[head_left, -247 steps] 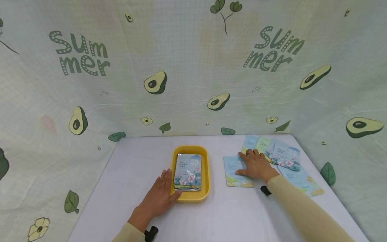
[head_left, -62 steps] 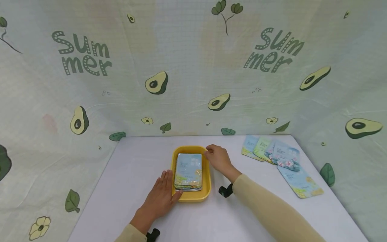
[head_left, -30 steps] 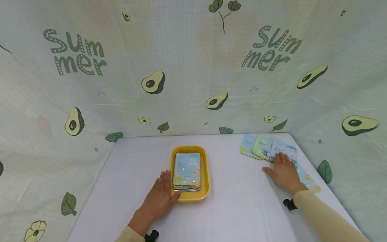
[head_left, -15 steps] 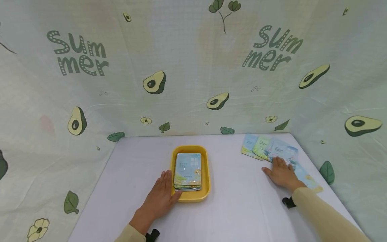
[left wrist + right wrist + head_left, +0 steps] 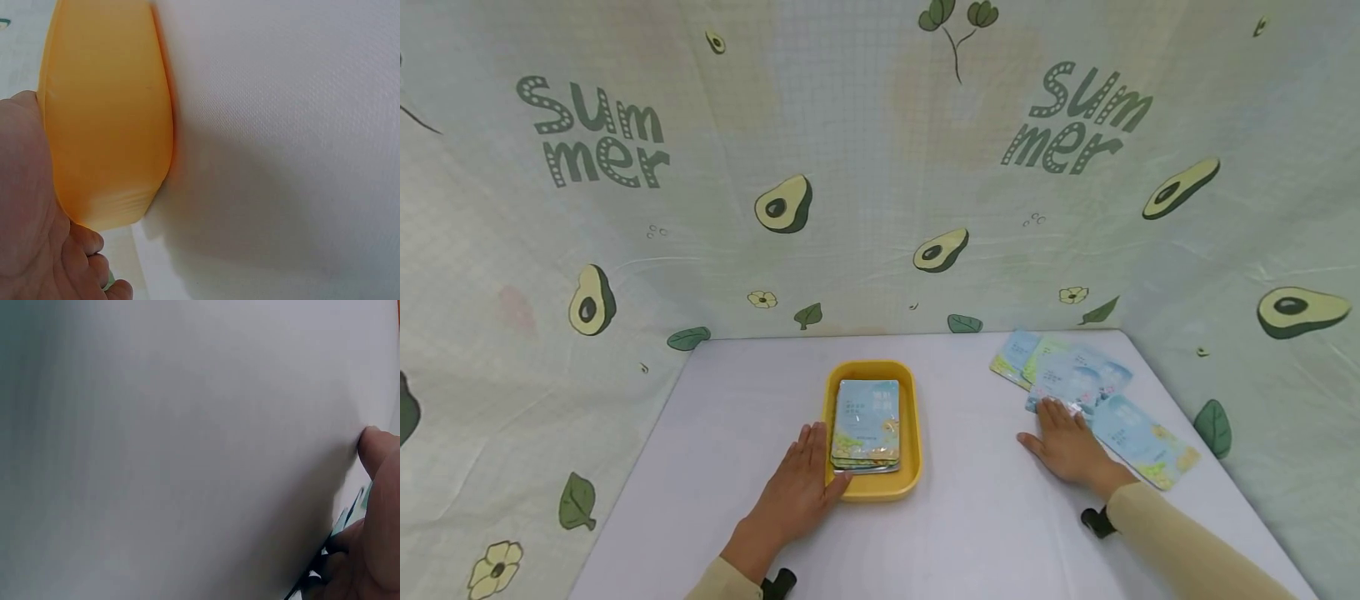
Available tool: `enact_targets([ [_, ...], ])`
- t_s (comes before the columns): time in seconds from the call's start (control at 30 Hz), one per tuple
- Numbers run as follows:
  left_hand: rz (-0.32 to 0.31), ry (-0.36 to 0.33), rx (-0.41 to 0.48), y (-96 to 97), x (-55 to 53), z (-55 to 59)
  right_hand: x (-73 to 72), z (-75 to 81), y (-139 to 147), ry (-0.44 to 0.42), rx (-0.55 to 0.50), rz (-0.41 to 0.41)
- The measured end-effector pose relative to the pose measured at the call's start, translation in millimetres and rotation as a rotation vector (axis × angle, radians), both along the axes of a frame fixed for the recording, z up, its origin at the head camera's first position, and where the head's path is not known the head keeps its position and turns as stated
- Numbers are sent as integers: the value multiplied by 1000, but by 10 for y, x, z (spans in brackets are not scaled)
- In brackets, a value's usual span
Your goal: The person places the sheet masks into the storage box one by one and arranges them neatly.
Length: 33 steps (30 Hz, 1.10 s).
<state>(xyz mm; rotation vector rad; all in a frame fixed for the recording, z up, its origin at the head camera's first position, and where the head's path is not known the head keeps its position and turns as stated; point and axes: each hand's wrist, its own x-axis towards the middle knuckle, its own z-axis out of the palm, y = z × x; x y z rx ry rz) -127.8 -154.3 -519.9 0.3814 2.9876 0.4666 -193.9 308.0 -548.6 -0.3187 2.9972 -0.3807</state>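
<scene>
My left hand (image 5: 790, 487) rests with straight fingers along the left rim of a yellow tray (image 5: 912, 450). The left wrist view shows the palm against the tray's outer wall. In the tray lies a stack of flat, glossy printed sachets (image 5: 867, 417), a light blue one with yellow flowers on top. At the right, my right hand (image 5: 1069, 443) lies palm down, its fingertips on the lower edge of a pale blue sachet (image 5: 1060, 381) with pink flowers. In the right wrist view, the right thumb (image 5: 378, 447) touches the white surface.
Partly overlapped sachets lie around that one: a blue one (image 5: 1017, 354) and a green one (image 5: 1041, 354) behind, another pink-flowered one (image 5: 1112, 375) to its right. A blue-and-yellow sachet (image 5: 1142, 442) lies nearer the table's right edge. A patterned cloth (image 5: 865, 125) hangs behind the white table (image 5: 955, 533).
The right hand went from the tray back to the sachets, then slid left and slightly nearer, with the top pink-flowered sachet shifting left under its fingers. The left hand stayed put.
</scene>
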Motion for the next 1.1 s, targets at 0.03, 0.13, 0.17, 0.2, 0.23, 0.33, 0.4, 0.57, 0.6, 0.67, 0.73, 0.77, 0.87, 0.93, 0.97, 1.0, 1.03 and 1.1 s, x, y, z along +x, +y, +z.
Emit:
enact_targets([
  [0.03, 1, -4, -5, 3, 1, 0, 29, 3, -43, 7, 2, 18],
  [0.13, 1, -6, -1, 10, 15, 13, 97, 7, -172, 22, -2, 76],
  [0.17, 2, -9, -2, 11, 18, 21, 113, 10, -218, 22, -5, 96],
  [0.2, 2, -11, -3, 11, 21, 26, 130, 18, -268, 19, -9, 116],
  [0.23, 2, -13, -3, 13, 24, 32, 144, 20, -319, 15, -10, 137],
  [0.33, 4, -16, -1, 15, 27, 39, 181, 29, -492, -21, -18, 183],
  [0.4, 5, -16, 5, 16, 26, 41, 207, 47, -621, -53, -22, 200],
  [0.57, 7, -15, 9, 14, 19, 30, 269, 75, -908, -105, -2, 225],
  [0.6, 7, -14, 9, 14, 18, 24, 281, 82, -955, -108, 3, 235],
  [0.67, 9, -13, 2, 8, 15, 19, 298, 94, -1035, -110, 6, 259],
  [0.73, 9, -11, 4, 4, 13, 14, 303, 113, -1093, -118, -6, 280],
  [0.77, 8, -11, 8, 2, 12, 16, 300, 120, -1113, -118, -1, 288],
  [0.87, 4, -21, 6, -2, 8, 17, 245, 172, -1130, -76, 12, 306],
  [0.93, 0, -23, 14, -5, 6, 14, 156, 211, -1107, 1, 34, 304],
  [0.97, 0, -27, 14, -6, 5, 13, 100, 230, -1084, 50, 52, 299],
  [1.0, 0, -31, 10, -6, 4, 10, 32, 251, -1058, 96, 70, 292],
  [1.03, -1, -32, 10, -6, 4, 10, -44, 262, -1026, 138, 96, 281],
  [1.1, 0, -31, 15, -8, 3, 3, -199, 281, -961, 201, 143, 256],
])
